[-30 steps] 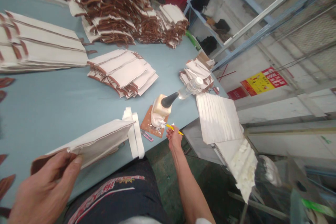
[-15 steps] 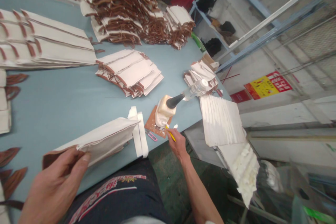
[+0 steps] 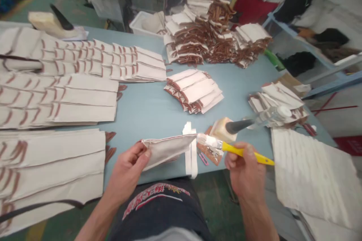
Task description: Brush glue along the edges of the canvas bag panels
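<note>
My left hand (image 3: 131, 163) pinches the left end of a pale fabric piece (image 3: 166, 150) with a dark-edged seam, held up just over the table's front edge. In my right hand (image 3: 247, 167) is a yellow-handled paintbrush (image 3: 233, 148), its bristles coated in white paste. The brush tip is close to the right end of the fabric piece; whether they touch I cannot tell. Behind the brush, a cream block-like container (image 3: 222, 130) with a dark neck lies on a brown board (image 3: 207, 153) smeared with white. Pink thread snips (image 3: 203, 159) lie beside white strips (image 3: 190, 158).
Overlapping rows of pale pieces with brown edges (image 3: 82, 101) cover the table's left side. A small stack (image 3: 195, 90) sits mid-table, with tall bundles (image 3: 195, 37) behind. A clear bottle (image 3: 270, 116) and white ridged sheets (image 3: 313, 173) are at the right.
My right hand has lifted the paintbrush from the board and brought it to the fabric piece's right end. The view has swung left; my left hand still holds the fabric.
</note>
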`<action>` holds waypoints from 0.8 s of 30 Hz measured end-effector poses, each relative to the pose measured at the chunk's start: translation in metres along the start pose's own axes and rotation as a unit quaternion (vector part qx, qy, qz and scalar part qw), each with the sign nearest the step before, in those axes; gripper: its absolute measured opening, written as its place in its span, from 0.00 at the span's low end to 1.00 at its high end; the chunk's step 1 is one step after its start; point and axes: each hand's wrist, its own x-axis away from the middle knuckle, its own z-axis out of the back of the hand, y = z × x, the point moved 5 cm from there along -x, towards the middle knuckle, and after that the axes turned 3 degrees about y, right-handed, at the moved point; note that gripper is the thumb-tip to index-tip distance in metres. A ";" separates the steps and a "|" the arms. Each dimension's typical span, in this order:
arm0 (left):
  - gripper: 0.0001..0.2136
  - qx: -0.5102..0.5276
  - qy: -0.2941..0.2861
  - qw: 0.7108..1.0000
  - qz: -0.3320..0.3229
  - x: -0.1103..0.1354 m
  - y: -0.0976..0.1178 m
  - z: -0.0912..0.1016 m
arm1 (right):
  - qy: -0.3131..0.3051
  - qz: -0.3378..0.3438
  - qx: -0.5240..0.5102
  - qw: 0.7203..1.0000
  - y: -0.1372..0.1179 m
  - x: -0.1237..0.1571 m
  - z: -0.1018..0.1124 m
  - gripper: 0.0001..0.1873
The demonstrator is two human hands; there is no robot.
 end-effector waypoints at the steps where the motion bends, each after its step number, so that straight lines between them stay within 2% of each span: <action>1: 0.15 -0.009 0.000 1.000 -0.003 0.003 -0.002 0.003 | -0.031 0.000 -0.031 0.999 -0.012 0.004 -0.017 0.27; 4: 0.15 -0.066 0.001 0.996 -0.056 0.013 -0.005 0.008 | -0.131 0.000 -0.050 0.990 -0.036 0.018 -0.058 0.25; 6: 0.13 -0.104 0.013 0.983 -0.151 0.021 0.000 0.009 | -0.170 -0.005 -0.046 0.984 -0.040 0.027 -0.076 0.25; 9: 0.12 -0.149 0.035 0.937 -0.315 0.035 0.011 0.009 | -0.180 -0.009 -0.049 0.982 -0.039 0.038 -0.094 0.25; 11: 0.14 -0.178 0.044 0.908 -0.377 0.040 0.014 0.010 | -0.165 0.006 -0.045 0.985 -0.041 0.043 -0.102 0.25; 17: 0.14 -0.276 0.069 0.851 -0.441 0.039 0.014 0.015 | -0.151 0.076 -0.015 0.985 -0.048 0.053 -0.116 0.26; 21: 0.14 -0.294 0.068 0.845 -0.442 0.035 0.009 0.016 | -0.187 0.133 0.038 0.972 -0.044 0.063 -0.114 0.19; 24: 0.16 -0.291 0.060 0.849 -0.438 0.033 0.001 0.016 | -0.242 0.122 0.060 0.961 -0.038 0.070 -0.113 0.16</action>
